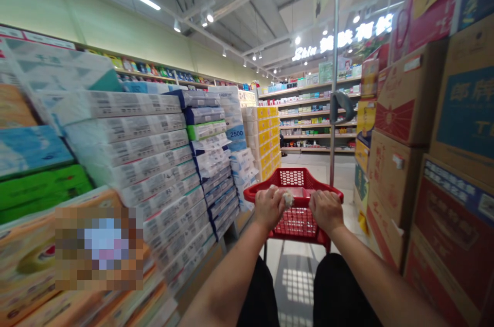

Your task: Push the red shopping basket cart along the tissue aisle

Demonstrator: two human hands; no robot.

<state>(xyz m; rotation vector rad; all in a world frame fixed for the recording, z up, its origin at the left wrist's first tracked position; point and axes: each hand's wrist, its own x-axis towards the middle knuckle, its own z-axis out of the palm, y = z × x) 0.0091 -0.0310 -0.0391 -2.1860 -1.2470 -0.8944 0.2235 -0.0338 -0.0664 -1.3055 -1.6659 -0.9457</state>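
A red plastic shopping cart [295, 180] stands in the aisle straight ahead of me, its basket looking bare inside. My left hand [269, 207] is closed over the near rim of the cart, with a small crumpled white wad [287, 198] tucked by its fingers. My right hand [326, 210] is closed on the same rim, a little to the right. Both forearms reach forward from the bottom of the view.
Stacked tissue packs [154, 162] line the left side. Tall cardboard boxes [424, 136] wall the right. A grey pole [334, 90] rises just beyond the cart. Product shelves [309, 121] stand across the far end, past pale floor.
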